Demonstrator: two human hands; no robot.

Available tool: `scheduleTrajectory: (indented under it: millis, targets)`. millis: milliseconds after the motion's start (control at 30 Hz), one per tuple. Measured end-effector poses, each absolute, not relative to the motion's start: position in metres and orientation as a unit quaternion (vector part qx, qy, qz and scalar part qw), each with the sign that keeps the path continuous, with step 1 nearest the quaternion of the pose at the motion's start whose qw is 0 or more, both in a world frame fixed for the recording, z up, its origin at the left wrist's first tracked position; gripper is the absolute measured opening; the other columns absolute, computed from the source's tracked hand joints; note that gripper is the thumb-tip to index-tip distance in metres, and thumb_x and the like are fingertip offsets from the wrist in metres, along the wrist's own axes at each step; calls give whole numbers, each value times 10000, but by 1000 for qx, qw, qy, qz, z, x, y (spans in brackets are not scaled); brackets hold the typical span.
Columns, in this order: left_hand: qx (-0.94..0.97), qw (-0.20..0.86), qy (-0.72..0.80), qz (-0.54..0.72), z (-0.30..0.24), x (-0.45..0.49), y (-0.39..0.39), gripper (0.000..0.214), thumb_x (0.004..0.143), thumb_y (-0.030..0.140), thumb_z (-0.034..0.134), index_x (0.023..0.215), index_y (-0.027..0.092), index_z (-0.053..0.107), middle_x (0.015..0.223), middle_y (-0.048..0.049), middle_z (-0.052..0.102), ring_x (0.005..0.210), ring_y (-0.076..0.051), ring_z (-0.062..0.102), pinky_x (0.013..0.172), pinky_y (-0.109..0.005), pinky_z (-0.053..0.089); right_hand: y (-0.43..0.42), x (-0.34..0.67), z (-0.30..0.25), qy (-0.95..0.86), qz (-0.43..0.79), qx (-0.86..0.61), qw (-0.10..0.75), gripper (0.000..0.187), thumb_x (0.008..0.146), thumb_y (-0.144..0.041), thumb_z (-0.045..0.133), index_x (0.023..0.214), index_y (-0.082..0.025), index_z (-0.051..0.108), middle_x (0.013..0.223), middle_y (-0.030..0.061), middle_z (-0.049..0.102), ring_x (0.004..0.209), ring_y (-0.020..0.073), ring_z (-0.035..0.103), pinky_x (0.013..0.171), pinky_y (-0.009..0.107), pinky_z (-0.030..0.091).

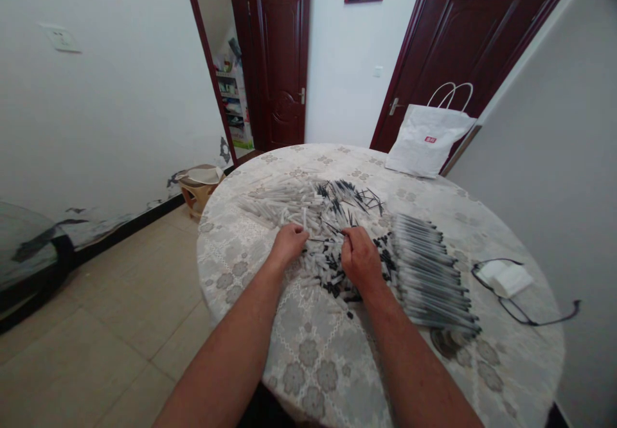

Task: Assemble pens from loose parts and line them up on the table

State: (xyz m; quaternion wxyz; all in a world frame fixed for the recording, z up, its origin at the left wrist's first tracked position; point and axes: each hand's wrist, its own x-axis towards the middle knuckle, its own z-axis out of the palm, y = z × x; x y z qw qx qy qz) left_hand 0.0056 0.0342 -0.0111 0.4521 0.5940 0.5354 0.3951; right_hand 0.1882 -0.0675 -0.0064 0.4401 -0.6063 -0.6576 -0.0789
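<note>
A loose heap of clear pen barrels (284, 203) with thin black refills (349, 195) and small black caps (337, 280) lies in the middle of a round table (318, 364). My left hand (288, 243) rests on the heap, fingers curled around a pale barrel. My right hand (359, 256) is closed among the black parts, pinching something too small to name. Right of my right hand, several finished pens (431, 274) lie in a neat row.
Black-framed glasses (525, 299) with a white cloth lie at the table's right edge. A white paper bag (427, 140) leans at the far side against a dark door. A small stool (198, 187) stands on the tiled floor to the left.
</note>
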Motion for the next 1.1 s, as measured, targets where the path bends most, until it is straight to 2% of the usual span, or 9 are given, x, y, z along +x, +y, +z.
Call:
scheduleTrajectory:
  millis: [67,167,267,367,533,733,933,1033,1100]
  targets:
    - [557,514,501,418,-11,2,34,145,690,267,632,634,201,516,572,-8,549,618,-184,616,561,-258,450,-69,187,-4,-663,-67,-592,454,238,934,-123,427,1049,-182,627,966,93,627,948,220,608,869,342,487]
    - [501,581,453,453,-8,-1,35,170,762,350,588,751,197,514,716,-29,635,656,-168,661,610,-290,537,-73,183,0,-674,-53,-561,478,221,931,-126,438,1029,-190,626,936,81,624,918,215,603,853,345,487]
    - [411,677,366,490,-3,-2,34,201,746,311,666,811,183,524,800,-39,682,759,-186,715,743,-348,590,-75,179,2,-679,-49,-541,494,214,931,-125,444,1017,-195,627,910,72,616,896,212,596,829,344,486]
    - [321,755,272,503,1,1,30,247,722,226,750,868,164,560,822,-51,716,795,-224,742,786,-395,603,-75,177,1,-675,-49,-535,505,217,934,-128,444,1031,-197,625,908,67,609,888,209,591,822,348,485]
    - [316,774,231,497,1,5,25,275,763,201,760,955,165,567,864,-66,747,822,-238,756,817,-416,602,-76,178,2,-669,-46,-546,502,227,938,-136,431,1036,-207,623,923,71,617,908,211,602,844,357,491]
    - [340,783,234,465,3,7,22,278,764,207,779,947,165,574,890,-56,748,824,-242,759,776,-396,612,-78,175,5,-668,-37,-555,495,213,939,-171,447,1019,-207,641,922,80,644,897,213,621,843,356,506]
    - [402,816,203,361,5,12,8,265,775,217,804,951,142,621,986,-111,759,856,-235,755,761,-366,618,-76,174,-4,-568,82,-574,585,202,951,-305,545,1098,-200,634,968,58,700,839,185,664,765,306,540]
    - [401,821,195,356,4,17,2,262,767,206,818,938,137,633,940,-106,764,850,-215,753,773,-338,613,-75,174,-5,-556,121,-588,575,252,981,-349,495,1105,-192,649,996,66,709,909,202,667,811,329,543]
    - [392,827,192,354,3,20,-1,258,763,205,821,929,135,636,929,-109,765,850,-209,753,782,-326,608,-75,173,-3,-567,131,-586,565,324,1012,-357,419,1176,-187,641,1072,83,704,1001,212,658,882,356,536]
